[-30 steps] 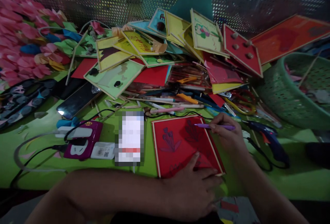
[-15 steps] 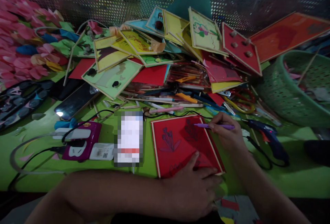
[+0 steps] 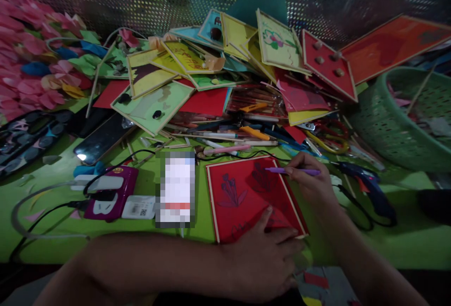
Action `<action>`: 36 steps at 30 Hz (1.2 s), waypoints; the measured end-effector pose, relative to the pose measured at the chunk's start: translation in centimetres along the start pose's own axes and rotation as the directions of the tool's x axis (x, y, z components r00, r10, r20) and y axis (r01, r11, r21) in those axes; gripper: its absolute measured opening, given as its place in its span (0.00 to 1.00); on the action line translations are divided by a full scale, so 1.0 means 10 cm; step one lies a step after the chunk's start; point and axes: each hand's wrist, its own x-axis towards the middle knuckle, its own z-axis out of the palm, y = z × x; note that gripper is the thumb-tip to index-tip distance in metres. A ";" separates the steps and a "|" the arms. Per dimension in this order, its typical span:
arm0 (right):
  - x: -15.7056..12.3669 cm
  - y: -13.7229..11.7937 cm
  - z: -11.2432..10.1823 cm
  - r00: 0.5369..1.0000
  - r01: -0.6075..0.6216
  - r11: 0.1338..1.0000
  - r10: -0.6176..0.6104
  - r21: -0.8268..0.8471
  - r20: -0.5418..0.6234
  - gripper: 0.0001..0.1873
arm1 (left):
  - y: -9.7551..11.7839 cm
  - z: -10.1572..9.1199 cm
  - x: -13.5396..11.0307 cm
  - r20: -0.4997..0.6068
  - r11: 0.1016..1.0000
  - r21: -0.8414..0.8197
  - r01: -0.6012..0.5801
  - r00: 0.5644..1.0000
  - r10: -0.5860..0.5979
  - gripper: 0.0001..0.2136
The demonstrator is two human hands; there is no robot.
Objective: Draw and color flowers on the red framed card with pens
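Observation:
A red card [image 3: 243,193] edged with thin pale sticks lies on the green table. Dark outlined flowers are drawn on its upper left and upper right, and more dark lines show near its lower edge. My left hand [image 3: 266,249] rests spread across the card's lower part, covering some of it. Between the fingers and thumb of my right hand [image 3: 312,179] is a purple pen [image 3: 282,171], its tip beside the upper right flower. Whether the tip touches the card I cannot tell.
Left of the card are a blurred-out phone screen [image 3: 178,188] and a magenta power socket [image 3: 112,193] with cables. A blue glue gun [image 3: 373,188] lies right, near a green basket [image 3: 373,113]. Behind are framed cards [image 3: 151,106], pens and scissors [image 3: 327,139]. Pink paper flowers [image 3: 28,52] fill the far left.
The pen tip has shifted very slightly to the right on the upper right flower. My left hand stays in place on the card.

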 end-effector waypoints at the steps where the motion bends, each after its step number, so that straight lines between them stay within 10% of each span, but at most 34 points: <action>1: 0.00 0.00 0.00 1.000 0.001 1.000 -0.001 0.002 0.002 0.11 | 0.00 -0.01 0.00 0.000 1.000 0.003 0.001 1.000 -0.001 0.23; 36: 0.01 -0.03 -0.01 0.999 0.003 1.000 -0.004 0.010 0.052 0.13 | -0.03 -0.09 0.01 0.047 1.000 -0.023 0.011 0.999 -0.010 0.24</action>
